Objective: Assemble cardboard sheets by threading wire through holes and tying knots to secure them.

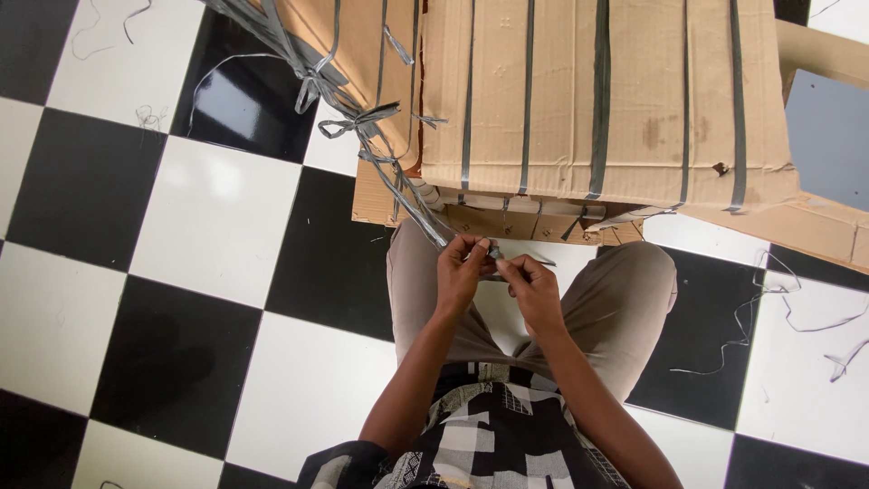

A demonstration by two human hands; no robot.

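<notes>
The place looks like a packing or storage room, perhaps the back of a shop or small warehouse. A large cardboard box (597, 100) bound with grey plastic straps (599, 91) stands on a floor (208, 226) of black and white checkered tiles. Cut scraps of strapping (778, 308) lie on the tiles right of the box, and more thin scraps lie left of it.

Both forearms reach forward and converge just below the cardboard box (597, 100), the left hand (460, 272) and right hand (532, 285) touching, fingers curled and pinched together.
</notes>
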